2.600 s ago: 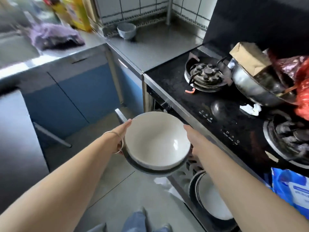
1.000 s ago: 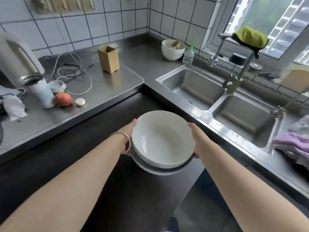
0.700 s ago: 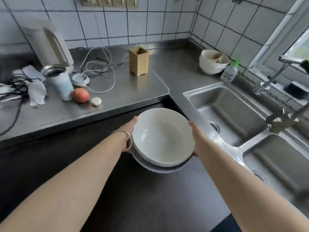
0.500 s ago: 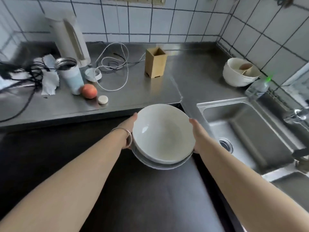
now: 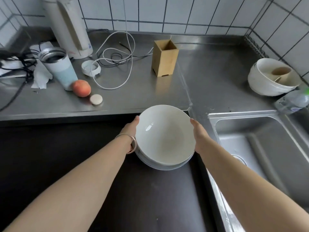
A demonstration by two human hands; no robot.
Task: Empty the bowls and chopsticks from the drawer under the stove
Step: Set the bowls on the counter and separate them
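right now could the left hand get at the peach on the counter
Probably not yet: the left hand and right hand both hold the stack of white bowls. The peach lies uncovered on the steel counter, beside the tumbler; the bowls must go down first.

Soft daylight glares off the steel counter (image 5: 133, 91); edges beyond it bow and blur slightly.
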